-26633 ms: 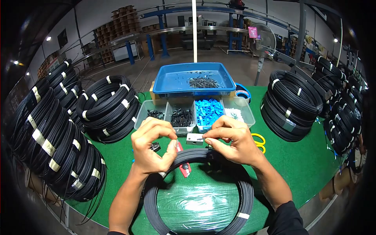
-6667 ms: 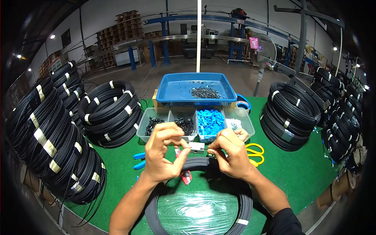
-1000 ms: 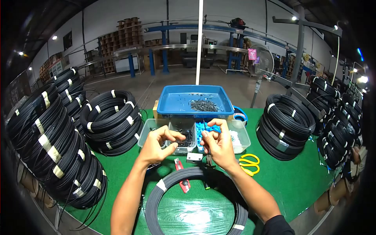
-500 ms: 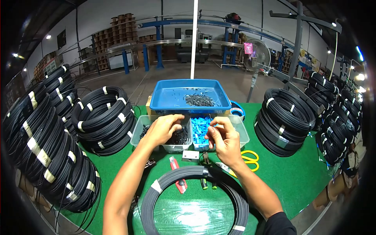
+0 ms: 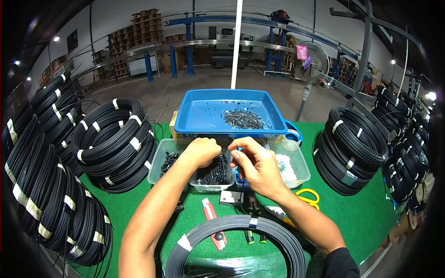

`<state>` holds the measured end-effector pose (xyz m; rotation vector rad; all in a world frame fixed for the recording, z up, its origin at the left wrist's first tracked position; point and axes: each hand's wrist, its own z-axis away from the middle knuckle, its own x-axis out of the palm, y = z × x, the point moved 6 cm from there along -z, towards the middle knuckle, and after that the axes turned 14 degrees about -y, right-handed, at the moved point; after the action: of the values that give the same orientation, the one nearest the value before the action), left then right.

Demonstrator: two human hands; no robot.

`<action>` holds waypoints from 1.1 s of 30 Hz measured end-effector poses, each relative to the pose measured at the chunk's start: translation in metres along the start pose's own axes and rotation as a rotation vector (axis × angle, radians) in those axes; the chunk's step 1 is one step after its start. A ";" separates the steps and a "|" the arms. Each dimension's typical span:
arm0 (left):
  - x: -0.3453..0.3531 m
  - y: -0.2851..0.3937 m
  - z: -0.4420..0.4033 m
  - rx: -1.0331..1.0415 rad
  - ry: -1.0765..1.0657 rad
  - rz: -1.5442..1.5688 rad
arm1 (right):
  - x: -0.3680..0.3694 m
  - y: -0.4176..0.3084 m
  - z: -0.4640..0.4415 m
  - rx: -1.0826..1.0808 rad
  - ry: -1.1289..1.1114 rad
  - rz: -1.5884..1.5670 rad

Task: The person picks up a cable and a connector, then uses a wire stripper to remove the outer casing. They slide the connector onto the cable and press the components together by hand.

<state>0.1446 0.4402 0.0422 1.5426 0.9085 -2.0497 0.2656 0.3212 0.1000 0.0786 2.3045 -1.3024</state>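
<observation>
My left hand (image 5: 202, 153) is closed above the middle clear bin, its fingertips pressed together and turned away; what they hold is hidden. Under it lie small black plastic pieces (image 5: 214, 173). Just to the right, my right hand (image 5: 257, 167) is curled with thumb and fingertips close together, over the bin of blue plastic parts (image 5: 239, 180), which it mostly covers. Anything in its pinch is too small to make out. The two hands are close but apart. Below them, a taped coil of black cable (image 5: 176, 252) lies on the green table.
A blue tray (image 5: 183, 129) with short black pieces stands behind the bins. White pieces (image 5: 285, 167) fill the right bin. A red utility knife (image 5: 209, 209), metal block (image 5: 230, 198), pliers (image 5: 250, 237) and yellow-handled scissors (image 5: 309, 197) lie in front. Cable coils (image 5: 116, 148) are stacked both sides.
My left hand has moved right and its fingers have closed together. My right hand has come nearer to it, over the blue parts. The camera view has shifted slightly.
</observation>
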 end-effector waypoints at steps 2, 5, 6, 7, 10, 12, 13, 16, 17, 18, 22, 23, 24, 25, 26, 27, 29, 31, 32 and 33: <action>0.003 -0.004 0.000 -0.011 0.036 0.021 | 0.007 0.007 -0.005 -0.056 0.001 0.011; -0.006 -0.005 0.012 -0.011 0.049 0.112 | 0.011 0.006 -0.010 -0.103 -0.001 0.021; -0.009 -0.006 0.017 0.019 0.105 0.187 | 0.011 0.009 -0.012 -0.074 0.013 -0.012; -0.013 -0.006 0.024 0.050 0.162 0.260 | 0.010 0.011 -0.011 -0.047 0.028 -0.045; -0.020 0.000 0.054 0.155 0.376 0.557 | 0.000 0.004 0.002 -0.009 0.083 -0.069; -0.033 0.011 0.082 0.127 0.371 0.917 | -0.011 -0.005 0.016 -0.016 0.139 0.016; -0.034 0.016 0.092 0.079 0.341 0.972 | -0.014 -0.009 0.024 -0.021 0.144 0.017; -0.039 0.040 0.123 0.180 0.464 1.243 | -0.019 -0.020 0.051 -0.036 0.155 0.027; -0.042 0.048 0.131 0.187 0.453 1.291 | -0.020 -0.028 0.060 -0.039 0.130 0.036; -0.046 0.056 0.140 0.197 0.442 1.323 | -0.019 -0.035 0.068 -0.059 0.138 0.027; -0.054 0.083 0.163 0.244 0.440 1.370 | -0.012 -0.052 0.093 -0.169 0.134 0.150; -0.055 0.089 0.167 0.272 0.448 1.402 | -0.009 -0.054 0.098 -0.201 0.128 0.187; -0.057 0.094 0.170 0.266 0.451 1.360 | -0.007 -0.054 0.099 -0.219 0.129 0.196; -0.059 0.098 0.173 0.260 0.456 1.315 | -0.008 -0.056 0.102 -0.226 0.132 0.200; -0.061 0.102 0.177 0.270 0.477 1.353 | -0.009 -0.055 0.103 -0.207 0.135 0.144; -0.063 0.104 0.182 0.243 0.539 1.357 | -0.010 -0.054 0.105 -0.187 0.139 0.089; -0.076 0.112 0.199 0.275 0.677 1.083 | -0.009 -0.047 0.108 -0.170 0.169 -0.025; -0.088 0.120 0.207 0.280 0.750 0.948 | -0.006 -0.041 0.110 -0.214 0.156 -0.095; -0.091 0.123 0.208 0.301 0.769 0.897 | -0.006 -0.042 0.112 -0.205 0.155 -0.064; -0.093 0.123 0.209 0.320 0.789 0.843 | -0.006 -0.044 0.112 -0.208 0.151 -0.063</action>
<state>0.1128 0.1997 0.1361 2.4178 0.0443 -0.9993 0.3020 0.2062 0.0900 0.0363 2.5763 -1.1126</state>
